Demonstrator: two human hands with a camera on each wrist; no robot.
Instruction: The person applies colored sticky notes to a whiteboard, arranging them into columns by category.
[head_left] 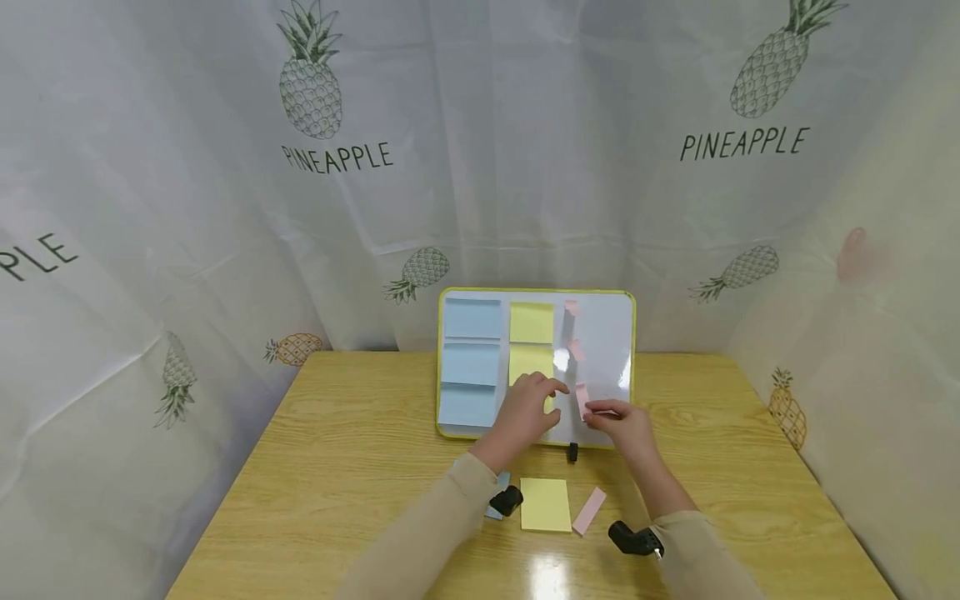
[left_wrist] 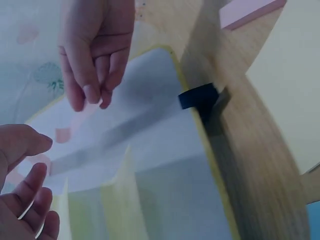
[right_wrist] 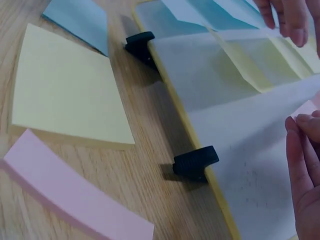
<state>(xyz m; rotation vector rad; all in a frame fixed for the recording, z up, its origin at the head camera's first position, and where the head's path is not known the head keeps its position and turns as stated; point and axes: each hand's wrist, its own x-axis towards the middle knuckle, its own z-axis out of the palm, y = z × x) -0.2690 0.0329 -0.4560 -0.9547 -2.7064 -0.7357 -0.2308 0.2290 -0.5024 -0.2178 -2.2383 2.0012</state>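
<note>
A yellow-edged whiteboard (head_left: 611, 333) leans upright on the table and bears columns of sticky notes: blue notes (head_left: 471, 362) at left, yellow notes (head_left: 531, 323) in the middle, narrow pink notes to their right. My right hand (head_left: 624, 425) pinches the lower end of the lowest pink sticky note (head_left: 581, 398) between thumb and fingers. Just left of it, my left hand (head_left: 527, 408) hovers before the yellow column, thumb and fingers apart with nothing between them. In the left wrist view, the right hand (left_wrist: 97, 55) shows with its fingertips together on the pink strip.
Below the board lie a yellow note pad (head_left: 545, 505), a pink strip pad (head_left: 589, 511) and a blue pad (right_wrist: 82, 22), partly covered by the left wrist in the head view. Black feet (right_wrist: 195, 162) prop the board's lower edge. A pineapple-print curtain (head_left: 517, 167) hangs behind.
</note>
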